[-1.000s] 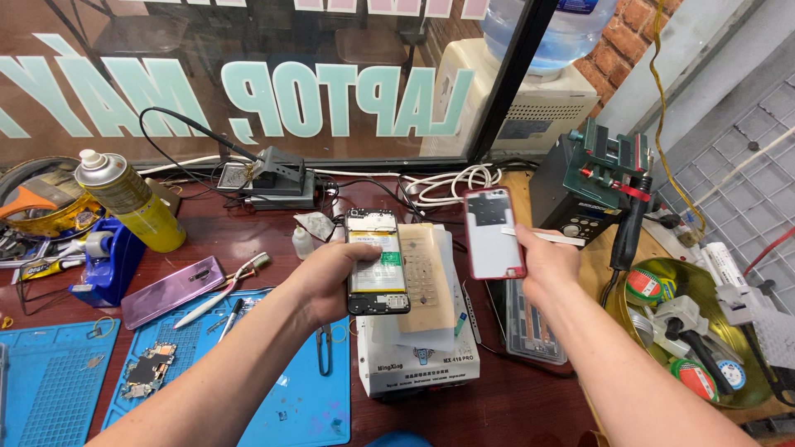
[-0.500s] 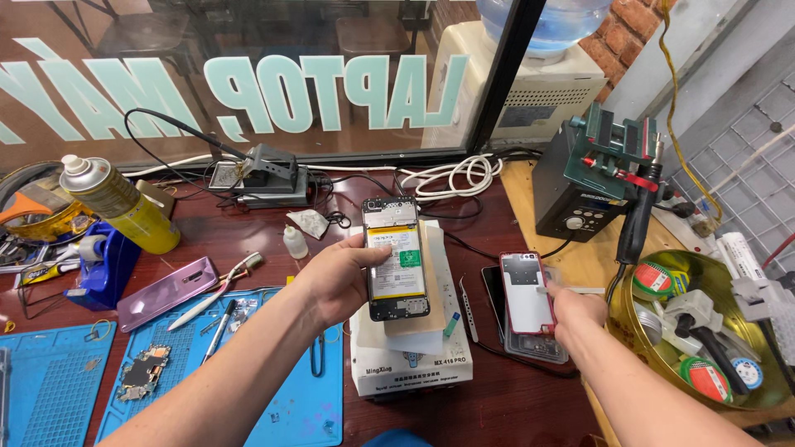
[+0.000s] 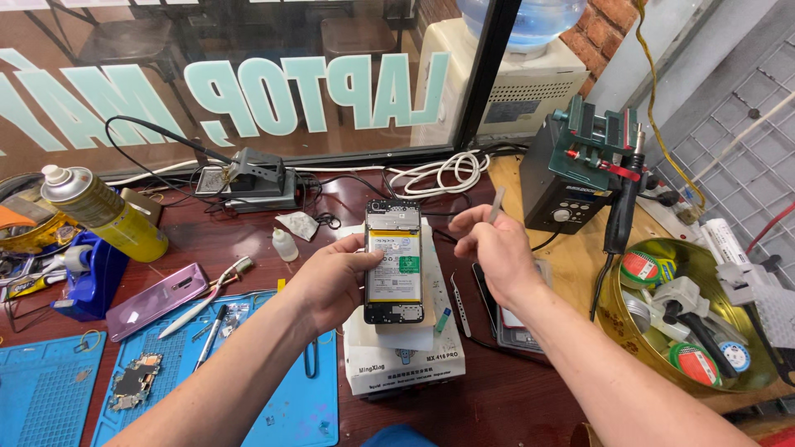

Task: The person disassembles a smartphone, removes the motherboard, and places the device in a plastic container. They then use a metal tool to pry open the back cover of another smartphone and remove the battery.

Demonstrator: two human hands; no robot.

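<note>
An opened black smartphone with its back removed and battery exposed [image 3: 393,261] is held upright by its left edge in the left hand [image 3: 335,277], fingers curled around it, above a white rectangular box-shaped device [image 3: 403,358]. A thin grey pry tool [image 3: 496,204] is pinched in the right hand [image 3: 490,248], just right of the phone's upper edge — not touching. Metal tweezers [image 3: 460,292] lie beside the box; bare dark wooden tabletop [image 3: 497,397] is left in front.

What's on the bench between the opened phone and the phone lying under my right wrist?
In the head view, metal tweezers lie between the opened phone and the flat phone.
</note>
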